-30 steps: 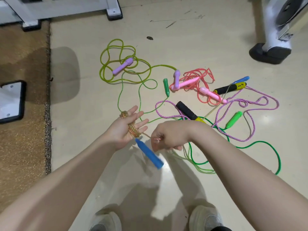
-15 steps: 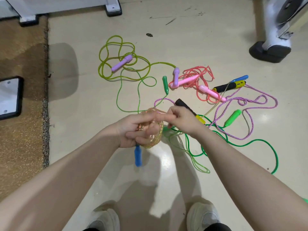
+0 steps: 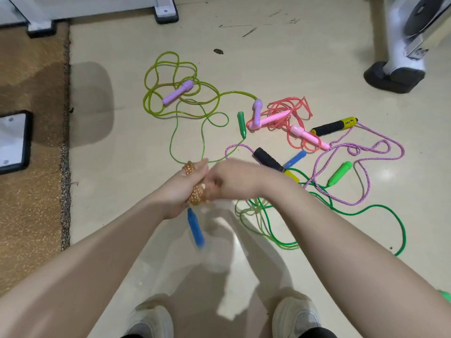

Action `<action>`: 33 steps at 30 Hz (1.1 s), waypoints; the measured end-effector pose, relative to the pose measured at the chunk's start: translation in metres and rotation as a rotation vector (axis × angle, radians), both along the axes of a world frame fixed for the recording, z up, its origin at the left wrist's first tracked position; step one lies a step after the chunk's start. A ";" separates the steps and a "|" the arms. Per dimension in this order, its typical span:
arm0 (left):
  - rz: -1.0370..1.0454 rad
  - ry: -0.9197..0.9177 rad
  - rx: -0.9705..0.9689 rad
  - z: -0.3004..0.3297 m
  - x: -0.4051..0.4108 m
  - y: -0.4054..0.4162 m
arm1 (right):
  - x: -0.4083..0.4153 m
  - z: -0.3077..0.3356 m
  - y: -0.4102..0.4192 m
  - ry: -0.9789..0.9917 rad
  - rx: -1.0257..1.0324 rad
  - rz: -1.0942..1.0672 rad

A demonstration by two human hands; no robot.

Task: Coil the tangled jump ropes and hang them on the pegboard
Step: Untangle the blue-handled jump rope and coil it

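My left hand [image 3: 181, 191] holds an orange speckled rope coil [image 3: 195, 189] wound around its palm. One blue handle [image 3: 195, 228] of that rope dangles below the hand. My right hand [image 3: 231, 180] is closed against the coil, blurred by motion, gripping the rope's free end. The rope's other blue handle [image 3: 295, 159] lies on the floor just past my right wrist. Tangled on the floor beyond are a yellow-green rope with purple handles [image 3: 177, 92], a pink rope [image 3: 288, 118], a purple braided rope with black handles [image 3: 361, 152] and green ropes [image 3: 339, 174]. No pegboard is in view.
A brown carpet [image 3: 31, 167] runs along the left, with a black-framed white panel [image 3: 12, 140] on it. White frame feet [image 3: 166, 13] stand at the top left. A white machine on a black base [image 3: 395, 76] is at the top right. My shoes [image 3: 295, 318] are at the bottom.
My right hand has swung round the left hand, adding a turn to the orange coil. The far blue handle has slid across the floor toward me. The near blue handle keeps swinging.
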State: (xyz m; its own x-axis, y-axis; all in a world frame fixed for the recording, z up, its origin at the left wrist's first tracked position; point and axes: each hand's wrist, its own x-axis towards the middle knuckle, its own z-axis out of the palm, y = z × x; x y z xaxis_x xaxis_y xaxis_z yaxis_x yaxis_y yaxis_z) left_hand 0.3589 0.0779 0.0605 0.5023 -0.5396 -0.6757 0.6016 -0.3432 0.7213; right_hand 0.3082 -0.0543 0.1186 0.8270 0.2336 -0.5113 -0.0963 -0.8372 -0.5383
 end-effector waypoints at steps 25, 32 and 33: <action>0.028 0.008 -0.057 -0.001 0.018 0.003 | 0.005 0.001 -0.008 0.089 0.146 -0.187; -0.530 0.321 -0.199 0.041 0.006 -0.020 | -0.011 -0.034 -0.041 -0.190 0.686 -0.641; -0.596 0.403 -0.331 0.041 0.007 -0.020 | -0.014 -0.039 -0.040 -0.167 0.768 -0.709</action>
